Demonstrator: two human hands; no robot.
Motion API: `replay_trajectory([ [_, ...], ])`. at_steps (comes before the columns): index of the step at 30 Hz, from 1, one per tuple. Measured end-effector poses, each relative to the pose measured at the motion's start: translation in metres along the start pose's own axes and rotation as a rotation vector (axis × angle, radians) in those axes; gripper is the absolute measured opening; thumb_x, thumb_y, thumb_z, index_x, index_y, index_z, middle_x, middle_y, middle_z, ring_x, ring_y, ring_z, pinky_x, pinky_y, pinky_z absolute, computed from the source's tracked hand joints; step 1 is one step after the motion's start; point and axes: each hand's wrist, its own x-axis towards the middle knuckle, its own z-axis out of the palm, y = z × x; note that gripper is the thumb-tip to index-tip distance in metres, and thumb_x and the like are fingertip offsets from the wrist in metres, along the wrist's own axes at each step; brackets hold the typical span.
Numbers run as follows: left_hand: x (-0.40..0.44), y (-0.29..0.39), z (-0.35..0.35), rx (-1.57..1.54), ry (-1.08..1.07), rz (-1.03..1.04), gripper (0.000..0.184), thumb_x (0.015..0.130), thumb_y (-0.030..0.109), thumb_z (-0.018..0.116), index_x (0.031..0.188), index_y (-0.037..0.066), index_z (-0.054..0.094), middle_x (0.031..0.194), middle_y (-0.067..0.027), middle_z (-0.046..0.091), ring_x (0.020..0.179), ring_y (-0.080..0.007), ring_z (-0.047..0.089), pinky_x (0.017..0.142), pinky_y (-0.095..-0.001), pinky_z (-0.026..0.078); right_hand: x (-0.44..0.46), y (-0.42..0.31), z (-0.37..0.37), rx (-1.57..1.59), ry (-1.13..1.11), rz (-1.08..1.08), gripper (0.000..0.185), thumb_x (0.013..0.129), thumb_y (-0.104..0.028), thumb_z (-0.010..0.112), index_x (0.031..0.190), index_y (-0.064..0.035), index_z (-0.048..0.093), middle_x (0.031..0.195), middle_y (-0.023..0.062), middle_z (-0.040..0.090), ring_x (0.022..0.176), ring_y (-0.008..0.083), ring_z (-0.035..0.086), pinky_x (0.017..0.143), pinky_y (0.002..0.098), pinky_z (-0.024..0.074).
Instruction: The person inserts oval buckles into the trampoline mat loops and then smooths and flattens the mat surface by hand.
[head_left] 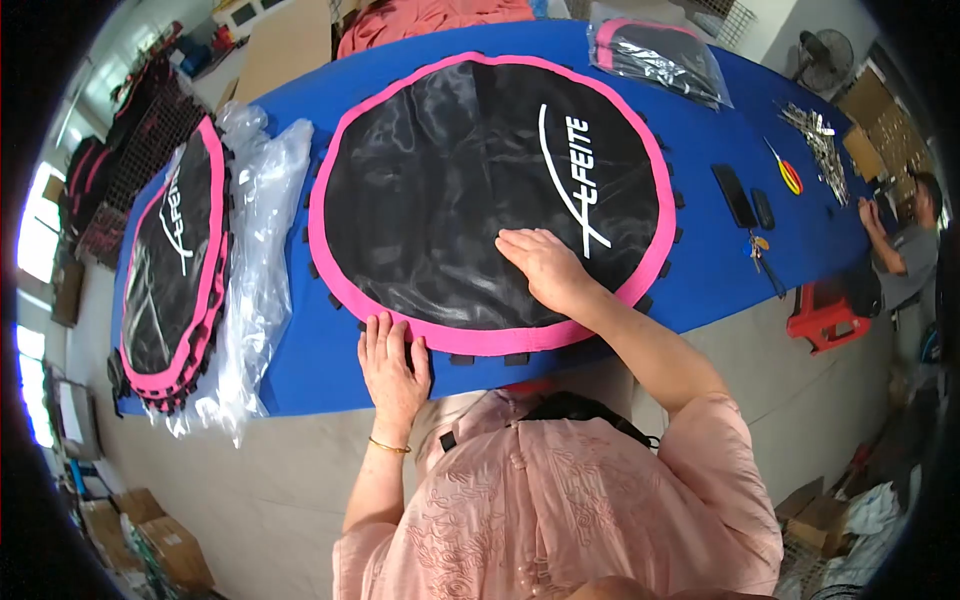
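A round black trampoline mat [430, 200] with a pink border and white lettering lies spread out before me, small black tabs around its edge. My left hand [394, 368] rests on the pink border at the near left, fingers extended. Flat on the black mesh, below the lettering, is my right hand [545, 268], its fingers stretched out to the left. Neither hand grips anything. To the left, a stack of similar pink-edged mats [175, 265] lies beside crumpled clear plastic bags [265, 260].
The blue table [700, 270] also bears a bagged mat [660, 62], a phone [734, 196], keys [760, 243], yellow-and-red-handled snips [788, 175] and a heap of metal pieces [820, 145]. Another person [908, 235] sits at the right end near a red stool [825, 318].
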Motion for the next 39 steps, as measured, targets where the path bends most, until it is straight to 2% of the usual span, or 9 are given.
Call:
replay_trajectory([
  [4, 0.001, 0.001, -0.002, 0.013, -0.019, 0.000, 0.033, 0.098, 0.019, 0.067, 0.126, 0.000, 0.066, 0.141, -0.0269, 0.063, 0.135, -0.0491, 0.053, 0.115, -0.0563, 0.039, -0.006, -0.036, -0.029, -0.050, -0.285, 0.119, 0.061, 0.081, 0.005, 0.062, 0.142, -0.0011, 0.060, 0.151, 0.0160, 0.057, 0.137, 0.0317, 0.055, 0.119, 0.0471, 0.0392],
  [10, -0.001, -0.001, 0.000, 0.038, -0.039, 0.020, 0.035, 0.101, 0.023, 0.065, 0.127, -0.001, 0.065, 0.143, -0.0277, 0.061, 0.136, -0.0483, 0.052, 0.117, -0.0555, 0.037, -0.042, -0.008, -0.042, -0.111, -0.095, 0.207, 0.056, 0.082, 0.004, 0.058, 0.137, -0.0025, 0.063, 0.143, 0.0140, 0.064, 0.130, 0.0299, 0.060, 0.105, 0.0451, 0.0443],
  [18, -0.005, -0.005, 0.003, 0.035, -0.062, -0.011, 0.038, 0.102, 0.026, 0.064, 0.129, 0.001, 0.066, 0.146, -0.0239, 0.061, 0.144, -0.0428, 0.050, 0.121, -0.0557, 0.034, -0.102, 0.039, -0.063, -0.336, 0.148, 0.356, 0.050, 0.082, 0.009, 0.058, 0.131, -0.0006, 0.064, 0.138, 0.0159, 0.066, 0.127, 0.0312, 0.062, 0.104, 0.0474, 0.0452],
  [20, -0.005, -0.007, 0.004, 0.042, -0.064, -0.009, 0.038, 0.102, 0.027, 0.064, 0.130, 0.001, 0.066, 0.146, -0.0236, 0.061, 0.144, -0.0423, 0.049, 0.121, -0.0554, 0.033, -0.103, 0.015, -0.079, -0.295, -0.001, 0.446, 0.052, 0.082, 0.009, 0.057, 0.132, 0.0005, 0.064, 0.138, 0.0174, 0.065, 0.127, 0.0330, 0.061, 0.105, 0.0484, 0.0454],
  [27, -0.004, -0.006, 0.004, 0.048, -0.070, -0.010, 0.039, 0.103, 0.027, 0.063, 0.129, -0.001, 0.066, 0.147, -0.0249, 0.060, 0.145, -0.0437, 0.048, 0.122, -0.0557, 0.032, -0.120, -0.008, -0.062, -0.162, 0.072, 0.252, 0.053, 0.084, 0.008, 0.054, 0.136, 0.0007, 0.063, 0.140, 0.0168, 0.064, 0.132, 0.0327, 0.059, 0.112, 0.0497, 0.0428],
  [30, -0.006, -0.007, 0.006, 0.060, -0.063, -0.010, 0.038, 0.102, 0.026, 0.063, 0.130, 0.000, 0.065, 0.147, -0.0249, 0.060, 0.144, -0.0445, 0.049, 0.121, -0.0563, 0.033, -0.110, 0.004, -0.063, -0.148, 0.142, 0.235, 0.050, 0.085, 0.008, 0.054, 0.134, 0.0004, 0.063, 0.135, 0.0157, 0.066, 0.126, 0.0326, 0.062, 0.105, 0.0481, 0.0454],
  [33, -0.006, -0.006, 0.006, 0.065, -0.053, -0.014, 0.038, 0.101, 0.026, 0.064, 0.130, 0.001, 0.065, 0.147, -0.0250, 0.060, 0.143, -0.0450, 0.049, 0.121, -0.0573, 0.033, -0.092, 0.013, -0.058, -0.181, 0.092, 0.249, 0.042, 0.085, 0.006, 0.054, 0.125, 0.0001, 0.064, 0.124, 0.0150, 0.067, 0.110, 0.0345, 0.064, 0.089, 0.0471, 0.0455],
  [34, -0.006, -0.005, 0.006, 0.059, -0.069, -0.021, 0.040, 0.101, 0.027, 0.064, 0.130, 0.000, 0.065, 0.146, -0.0253, 0.060, 0.143, -0.0446, 0.049, 0.121, -0.0580, 0.033, -0.082, 0.006, -0.064, -0.127, -0.041, 0.249, 0.043, 0.084, 0.004, 0.054, 0.126, 0.0009, 0.065, 0.127, 0.0162, 0.068, 0.114, 0.0345, 0.064, 0.091, 0.0471, 0.0466],
  [39, -0.007, -0.006, 0.009, 0.036, -0.016, -0.025, 0.038, 0.099, 0.025, 0.066, 0.129, 0.003, 0.065, 0.145, -0.0257, 0.061, 0.141, -0.0458, 0.050, 0.120, -0.0577, 0.034, -0.062, -0.011, -0.026, -0.043, 0.077, -0.038, 0.048, 0.084, 0.002, 0.056, 0.131, 0.0014, 0.067, 0.139, 0.0182, 0.066, 0.126, 0.0346, 0.063, 0.104, 0.0476, 0.0467],
])
